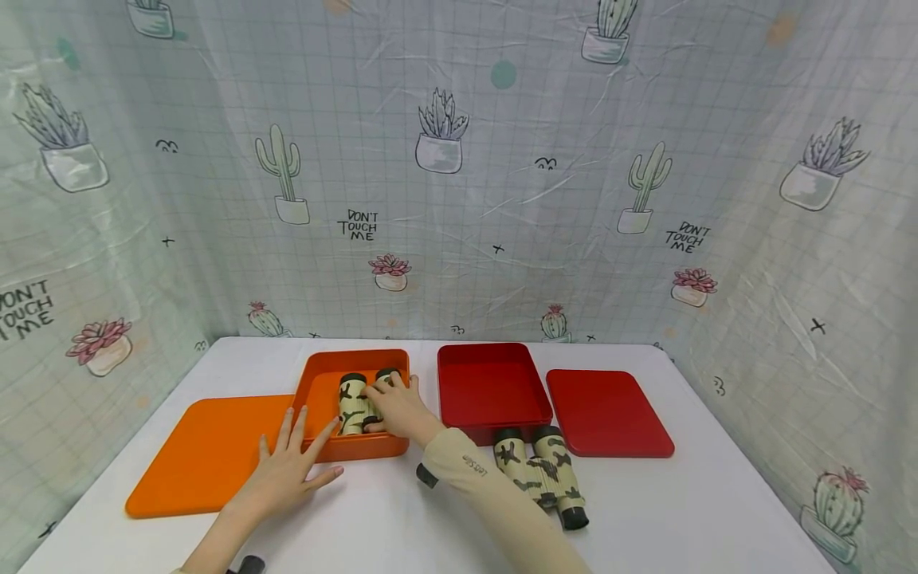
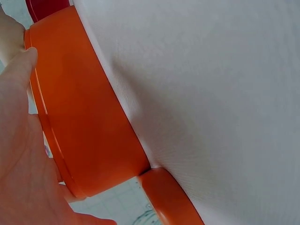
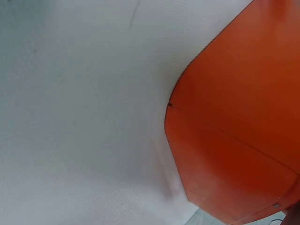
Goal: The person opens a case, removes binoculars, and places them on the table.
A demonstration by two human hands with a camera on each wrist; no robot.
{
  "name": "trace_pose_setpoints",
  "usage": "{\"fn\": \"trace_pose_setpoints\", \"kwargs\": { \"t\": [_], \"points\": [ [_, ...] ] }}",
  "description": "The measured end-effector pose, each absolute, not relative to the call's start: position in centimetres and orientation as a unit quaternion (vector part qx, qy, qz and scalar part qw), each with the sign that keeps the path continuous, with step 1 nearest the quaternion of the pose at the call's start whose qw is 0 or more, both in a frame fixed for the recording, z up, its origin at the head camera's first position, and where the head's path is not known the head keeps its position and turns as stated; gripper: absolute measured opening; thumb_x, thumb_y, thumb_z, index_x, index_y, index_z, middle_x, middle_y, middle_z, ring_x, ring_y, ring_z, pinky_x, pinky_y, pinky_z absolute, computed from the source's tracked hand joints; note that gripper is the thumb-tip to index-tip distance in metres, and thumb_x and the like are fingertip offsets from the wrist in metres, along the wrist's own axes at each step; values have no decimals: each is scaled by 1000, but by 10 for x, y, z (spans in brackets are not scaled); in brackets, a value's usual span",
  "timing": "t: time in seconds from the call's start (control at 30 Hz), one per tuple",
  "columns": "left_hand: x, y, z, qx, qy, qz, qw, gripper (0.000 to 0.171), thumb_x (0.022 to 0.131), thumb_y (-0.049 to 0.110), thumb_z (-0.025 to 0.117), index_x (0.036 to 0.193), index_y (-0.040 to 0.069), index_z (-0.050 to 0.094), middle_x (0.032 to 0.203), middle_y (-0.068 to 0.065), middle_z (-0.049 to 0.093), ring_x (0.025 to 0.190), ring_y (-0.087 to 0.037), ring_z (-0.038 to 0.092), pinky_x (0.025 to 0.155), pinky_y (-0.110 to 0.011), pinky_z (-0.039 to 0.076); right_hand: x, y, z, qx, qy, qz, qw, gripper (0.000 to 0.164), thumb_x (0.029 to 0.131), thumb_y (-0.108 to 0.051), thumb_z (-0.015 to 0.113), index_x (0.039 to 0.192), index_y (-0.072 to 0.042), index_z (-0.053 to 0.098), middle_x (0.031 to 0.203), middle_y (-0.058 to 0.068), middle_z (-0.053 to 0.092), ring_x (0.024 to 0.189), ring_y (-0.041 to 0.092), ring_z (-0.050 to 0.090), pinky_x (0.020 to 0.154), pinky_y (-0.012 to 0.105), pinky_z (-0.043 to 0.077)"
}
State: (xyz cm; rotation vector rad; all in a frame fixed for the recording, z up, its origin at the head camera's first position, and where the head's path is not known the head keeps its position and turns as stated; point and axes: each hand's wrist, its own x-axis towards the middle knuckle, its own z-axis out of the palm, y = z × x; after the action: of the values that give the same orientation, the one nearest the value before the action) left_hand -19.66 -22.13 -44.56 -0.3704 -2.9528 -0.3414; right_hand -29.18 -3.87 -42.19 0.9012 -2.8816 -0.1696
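Note:
A pair of camouflage-patterned binoculars (image 1: 352,405) lies inside the orange box (image 1: 358,449). My right hand (image 1: 402,410) reaches over the box's right side and grips the right barrel, partly covering it. With fingers spread, my left hand (image 1: 283,478) is at the box's near left corner. In the left wrist view, the left thumb (image 2: 21,65) overlaps the rim of the box; whether it touches cannot be told. The right wrist view shows mostly the outer wall of the orange box (image 3: 234,117), with the right hand's grip out of sight.
An orange lid (image 1: 215,454) lies flat to the left, against the orange box. A red box (image 1: 495,430) stands at the right, beside a red lid (image 1: 610,414). A second pair of camouflage binoculars (image 1: 552,470) lies before the red box on the white table (image 1: 681,518).

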Motion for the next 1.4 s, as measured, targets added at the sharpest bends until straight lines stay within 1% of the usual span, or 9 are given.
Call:
{"fn": "trace_pose_setpoints", "kwargs": {
  "t": [0.37,0.63,1.0,1.17,1.4],
  "points": [
    [-194,-219,-444,-120,-984,-112,71,71,78,56,54,138,25,31,144,-29,13,132,-47,7,91,-76,8,-292,-37,-427,298,-949,-48,87,58,76,-55,56,127,-29,44,129,-7,48,118,22,38,93,47,36],
    [-193,-218,-445,-118,-984,-112,74,71,78,55,55,138,24,31,144,-29,14,132,-48,8,90,-77,9,-289,-33,-428,308,-941,-48,133,57,77,-56,55,125,-28,44,122,-7,48,113,20,37,89,45,36],
    [-192,-217,-443,-116,-984,-112,70,71,78,56,54,138,24,32,145,-28,13,132,-47,7,90,-77,9,-288,-29,-429,318,-927,-44,192,55,77,-56,56,123,-26,45,118,-6,49,109,21,37,87,47,37],
    [-191,-218,-443,-116,-985,-112,66,71,78,56,54,138,24,31,145,-28,12,133,-47,6,90,-77,8,-288,-29,-428,323,-923,-44,204,56,77,-56,56,123,-26,45,119,-5,49,110,21,37,87,48,38],
    [-191,-218,-444,-116,-985,-106,66,72,78,59,52,138,26,31,145,-27,12,132,-47,7,90,-77,9,-289,-28,-428,327,-921,-45,209,55,78,-55,56,122,-26,46,118,-5,49,109,21,37,88,47,37]
  ]
}}
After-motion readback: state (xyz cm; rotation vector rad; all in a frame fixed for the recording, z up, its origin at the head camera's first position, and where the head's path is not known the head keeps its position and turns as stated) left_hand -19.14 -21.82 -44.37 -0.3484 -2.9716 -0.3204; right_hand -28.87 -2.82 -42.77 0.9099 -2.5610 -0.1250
